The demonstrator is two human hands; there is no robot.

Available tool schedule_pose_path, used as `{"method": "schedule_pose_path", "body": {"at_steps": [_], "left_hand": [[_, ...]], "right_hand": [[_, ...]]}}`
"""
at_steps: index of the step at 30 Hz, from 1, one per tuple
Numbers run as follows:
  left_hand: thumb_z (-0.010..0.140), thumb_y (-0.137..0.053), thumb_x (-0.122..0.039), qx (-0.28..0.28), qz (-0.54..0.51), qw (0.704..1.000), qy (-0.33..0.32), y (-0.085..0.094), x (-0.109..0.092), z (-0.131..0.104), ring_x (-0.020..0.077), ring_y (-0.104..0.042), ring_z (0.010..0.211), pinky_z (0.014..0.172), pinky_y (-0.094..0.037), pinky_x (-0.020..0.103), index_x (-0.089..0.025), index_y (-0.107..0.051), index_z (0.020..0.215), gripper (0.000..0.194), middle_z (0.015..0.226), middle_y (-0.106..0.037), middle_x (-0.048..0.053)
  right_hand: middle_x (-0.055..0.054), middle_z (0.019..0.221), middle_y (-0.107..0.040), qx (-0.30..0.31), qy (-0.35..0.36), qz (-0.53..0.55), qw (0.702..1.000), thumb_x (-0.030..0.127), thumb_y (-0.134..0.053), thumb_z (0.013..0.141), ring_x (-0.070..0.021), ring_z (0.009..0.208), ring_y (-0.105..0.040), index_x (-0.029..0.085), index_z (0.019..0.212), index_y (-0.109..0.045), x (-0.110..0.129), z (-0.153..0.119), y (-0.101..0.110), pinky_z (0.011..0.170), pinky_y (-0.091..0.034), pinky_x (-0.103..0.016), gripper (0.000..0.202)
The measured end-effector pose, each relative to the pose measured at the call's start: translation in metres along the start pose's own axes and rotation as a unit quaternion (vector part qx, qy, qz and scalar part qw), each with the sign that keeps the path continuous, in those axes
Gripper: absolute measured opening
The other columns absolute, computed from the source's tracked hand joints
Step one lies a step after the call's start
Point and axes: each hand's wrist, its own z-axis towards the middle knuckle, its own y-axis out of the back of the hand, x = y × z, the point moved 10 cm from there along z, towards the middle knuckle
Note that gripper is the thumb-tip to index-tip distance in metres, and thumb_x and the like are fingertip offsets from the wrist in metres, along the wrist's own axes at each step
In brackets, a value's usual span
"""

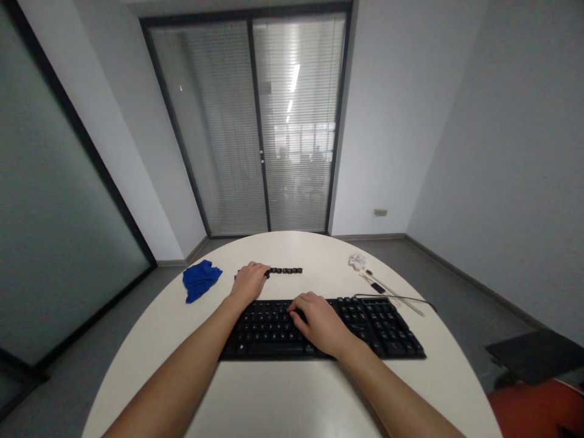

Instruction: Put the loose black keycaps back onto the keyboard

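Note:
A black keyboard point(274, 348) lies along the middle of the round table, some of its upper left part hidden by my arm and hands. Behind it, a row of loose black keycaps point(286, 271) sits on the tabletop. My left hand point(250, 281) reaches over the keyboard to the left end of this row, fingers curled and closed on a dark keycap point(267, 275) at the fingertips; part of the row is hidden beneath it. Resting over the middle keys, my right hand point(318, 321) has bent fingers, with thumb and index apart and no object visible between them.
A crumpled blue cloth point(199, 280) lies at the table's left edge. Toward the right are a crumpled white tissue point(357, 261), thin light sticks point(401, 297), a small black piece point(377, 288) and the keyboard cable point(410, 298). The round white table point(274, 401) has a curved edge.

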Motion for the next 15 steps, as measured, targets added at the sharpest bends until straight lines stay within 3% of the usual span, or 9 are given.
{"method": "schedule_pose_path", "body": {"at_steps": [9, 12, 15], "left_hand": [[0.087, -0.064, -0.012, 0.023, -0.028, 0.998, -0.061, -0.005, -0.02, 0.003, 0.0254, -0.06, 0.111, 0.099, -0.045, 0.037, -0.022, -0.07, 0.114, 0.029, 0.111, -0.072, 0.008], [0.088, -0.062, -0.012, 0.024, -0.082, 0.993, -0.083, 0.003, -0.033, -0.005, 0.0233, -0.062, 0.109, 0.1, -0.046, 0.035, -0.02, -0.068, 0.116, 0.03, 0.114, -0.069, 0.008], [0.09, -0.055, -0.011, 0.004, -0.141, 0.988, -0.064, 0.019, -0.043, -0.02, 0.0204, -0.064, 0.106, 0.098, -0.048, 0.032, -0.019, -0.065, 0.119, 0.032, 0.118, -0.065, 0.007]], "right_hand": [[-0.006, 0.098, -0.07, 0.003, -0.006, 0.007, 1.0, 0.017, -0.057, 0.093, -0.0211, 0.098, -0.06, 0.019, 0.096, -0.069, 0.001, 0.001, 0.002, 0.089, -0.044, -0.033, 0.013], [-0.006, 0.098, -0.07, 0.001, -0.002, 0.01, 1.0, 0.017, -0.057, 0.093, -0.0212, 0.098, -0.06, 0.019, 0.097, -0.069, 0.001, 0.0, 0.001, 0.089, -0.044, -0.033, 0.013], [-0.006, 0.099, -0.07, 0.0, 0.001, 0.01, 1.0, 0.017, -0.056, 0.093, -0.0219, 0.099, -0.06, 0.019, 0.099, -0.069, 0.001, -0.001, 0.001, 0.09, -0.044, -0.035, 0.015]]}}
